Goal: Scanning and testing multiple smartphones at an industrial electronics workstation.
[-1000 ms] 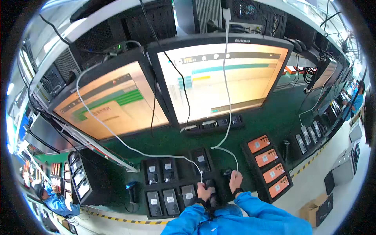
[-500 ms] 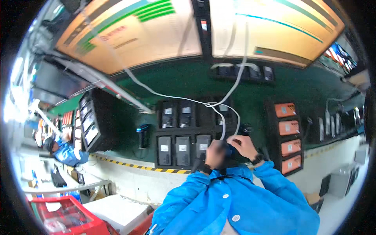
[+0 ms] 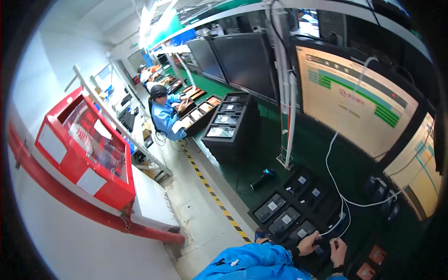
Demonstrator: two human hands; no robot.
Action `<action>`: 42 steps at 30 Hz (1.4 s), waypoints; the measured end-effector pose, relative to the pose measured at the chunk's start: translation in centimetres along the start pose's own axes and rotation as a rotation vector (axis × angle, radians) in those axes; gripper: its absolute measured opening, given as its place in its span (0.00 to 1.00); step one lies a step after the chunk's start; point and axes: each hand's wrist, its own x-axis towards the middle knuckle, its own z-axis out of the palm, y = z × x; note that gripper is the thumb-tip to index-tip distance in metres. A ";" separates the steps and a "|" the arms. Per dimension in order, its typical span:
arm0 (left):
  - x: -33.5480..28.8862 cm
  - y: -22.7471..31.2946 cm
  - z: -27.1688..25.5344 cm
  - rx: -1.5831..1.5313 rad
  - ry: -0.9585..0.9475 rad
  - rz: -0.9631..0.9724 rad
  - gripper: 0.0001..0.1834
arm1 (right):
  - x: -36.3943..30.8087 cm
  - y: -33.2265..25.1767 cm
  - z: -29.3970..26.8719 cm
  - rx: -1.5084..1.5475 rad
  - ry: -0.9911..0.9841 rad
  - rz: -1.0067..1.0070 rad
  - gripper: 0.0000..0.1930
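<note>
Right hand (image 3: 338, 253) pinches white cable (image 3: 328, 164); left hand (image 3: 308, 243) curled close by, grip unclear. Both above black tray (image 3: 259, 223) of dark phones (image 3: 269, 207), near edge of green table (image 3: 261, 161).

The hands (image 3: 308, 244) sit closer than a second ago; the red box (image 3: 93, 163) now shows whole.

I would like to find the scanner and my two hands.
Scanner (image 3: 260, 181), head view, on its handle.
Left hand (image 3: 307, 245), head view, on its middle.
Right hand (image 3: 338, 253), head view, on its middle.
</note>
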 end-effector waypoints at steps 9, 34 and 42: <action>1.1 -3.3 -4.5 -0.485 0.027 -0.156 0.13 | 6.2 8.4 6.5 -0.047 0.448 -0.171 0.12; 13.9 -21.4 -33.6 0.439 0.102 -0.578 0.23 | 1.3 -9.1 22.1 0.866 -0.051 0.422 0.25; 1.4 -10.4 -32.5 0.282 -0.103 -0.601 0.21 | 2.9 -8.0 26.5 0.908 -0.027 0.378 0.23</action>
